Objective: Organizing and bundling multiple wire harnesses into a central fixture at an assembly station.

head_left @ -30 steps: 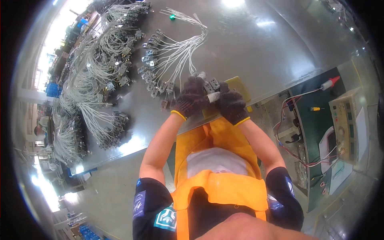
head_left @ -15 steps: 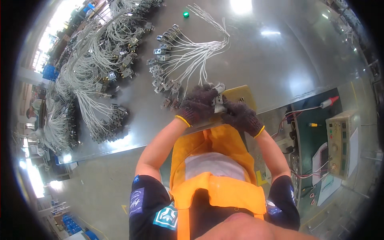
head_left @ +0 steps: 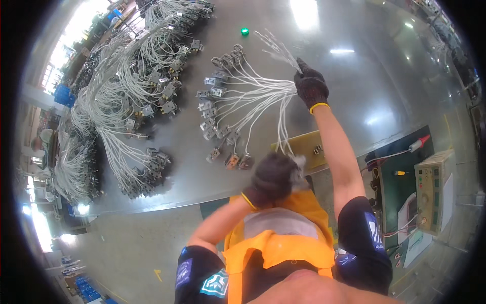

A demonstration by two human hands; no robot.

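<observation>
My right hand point(head_left: 311, 85), in a dark knit glove with a yellow cuff, is closed around a bundle of white wires point(head_left: 268, 85). Loose wire ends point(head_left: 276, 46) stick out beyond its fingers. The wires fan out leftward to several small metal-cased connectors point(head_left: 211, 106) lying on the metal table. Close to my body, my left hand point(head_left: 273, 176), gloved alike and smeared by motion, is curled by a blurred silvery connector point(head_left: 300, 163). A few wires from the bundle run down to it. Beside it lies a yellowish board point(head_left: 308, 144) at the table edge.
Heaps of similar wired connectors point(head_left: 121, 91) cover the table's left side. A small green light point(head_left: 244, 31) sits at the far side. To the right, a lower green surface holds a beige instrument point(head_left: 431, 195), a red-tipped probe point(head_left: 417, 143) and scissors point(head_left: 398, 259).
My right hand has left the board, reached away from me and taken hold of the wire bundle. My left hand has drawn nearer my body, with the connector by its fingers.
</observation>
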